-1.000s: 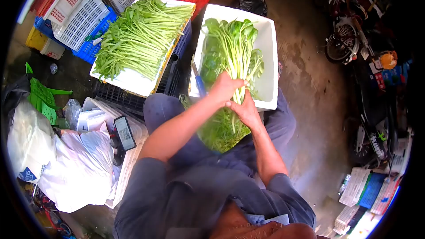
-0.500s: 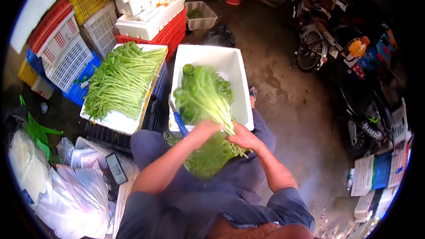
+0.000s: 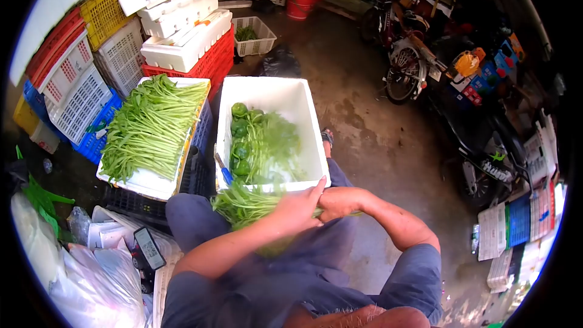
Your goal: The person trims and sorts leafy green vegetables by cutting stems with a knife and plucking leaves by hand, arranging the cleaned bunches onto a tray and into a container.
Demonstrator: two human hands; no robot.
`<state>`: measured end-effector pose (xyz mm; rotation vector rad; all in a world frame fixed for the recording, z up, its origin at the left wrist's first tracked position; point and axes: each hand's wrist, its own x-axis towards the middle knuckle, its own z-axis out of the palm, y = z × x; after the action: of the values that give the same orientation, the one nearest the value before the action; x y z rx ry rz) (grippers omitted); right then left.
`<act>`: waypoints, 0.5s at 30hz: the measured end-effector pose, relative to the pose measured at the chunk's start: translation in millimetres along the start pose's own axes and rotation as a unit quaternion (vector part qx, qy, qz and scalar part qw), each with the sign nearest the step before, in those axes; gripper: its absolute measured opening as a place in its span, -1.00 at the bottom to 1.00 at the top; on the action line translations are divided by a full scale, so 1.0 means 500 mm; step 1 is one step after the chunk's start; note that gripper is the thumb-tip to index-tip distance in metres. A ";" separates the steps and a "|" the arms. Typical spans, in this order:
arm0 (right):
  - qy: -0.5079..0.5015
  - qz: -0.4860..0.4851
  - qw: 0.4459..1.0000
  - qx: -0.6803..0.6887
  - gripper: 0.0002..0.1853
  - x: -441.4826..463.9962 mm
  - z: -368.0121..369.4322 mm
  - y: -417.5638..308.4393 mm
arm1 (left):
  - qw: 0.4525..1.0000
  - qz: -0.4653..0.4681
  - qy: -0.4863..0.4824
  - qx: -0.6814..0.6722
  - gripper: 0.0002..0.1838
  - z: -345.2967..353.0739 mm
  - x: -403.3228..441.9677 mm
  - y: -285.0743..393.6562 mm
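Over my lap, a bunch of leafy greens (image 3: pixel 243 204) lies sideways, leaves to the left and stems to the right. My right hand (image 3: pixel 337 203) is closed round the stem end. My left hand (image 3: pixel 297 211) grips across the bunch beside it, index finger stretched toward the box rim; its other fingers are partly hidden. Just beyond my hands stands a white foam box (image 3: pixel 313 127) containing round bundles of greens (image 3: pixel 240 130) on its left side and blurred loose greens (image 3: pixel 276 140). A blue-handled tool (image 3: pixel 225 173) with a thin metal end leans at the box's near left corner.
Left of the box, long-stemmed greens (image 3: pixel 152 127) are heaped on a white foam lid (image 3: pixel 146 189) over crates. Foam boxes (image 3: pixel 182 36) and a red crate (image 3: pixel 223 61) are stacked behind. A phone (image 3: pixel 149 248) and plastic bags (image 3: pixel 100 285) lie lower left; motorbikes (image 3: pixel 404 70) stand right.
The raised bunch has come down from over the box to my lap, its leaves turned from upward to the left. My left hand has moved down and right, next to my right hand. The view has shifted.
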<state>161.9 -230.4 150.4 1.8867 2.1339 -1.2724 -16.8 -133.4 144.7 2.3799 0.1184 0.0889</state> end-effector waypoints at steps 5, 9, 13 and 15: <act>-0.013 0.015 1.000 -0.006 -0.63 -0.013 -0.052 -0.043 | 0.999 -0.006 0.036 -0.011 0.26 0.020 0.014 -0.017; -0.072 0.030 0.997 -0.013 -0.54 -0.003 -0.074 -0.045 | 0.996 -0.030 0.073 -0.030 0.27 0.021 0.013 -0.014; -0.064 0.041 0.996 -0.041 -0.56 -0.012 -0.110 -0.089 | 0.990 -0.048 0.101 -0.081 0.25 0.054 0.029 -0.037; -0.074 0.058 0.993 -0.068 -0.58 -0.010 -0.127 -0.117 | 0.983 -0.072 0.109 -0.129 0.24 0.068 0.025 -0.040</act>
<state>144.7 -194.6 227.1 1.7734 1.9552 -1.1732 -2.0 -140.6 106.5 2.0899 0.3609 0.2797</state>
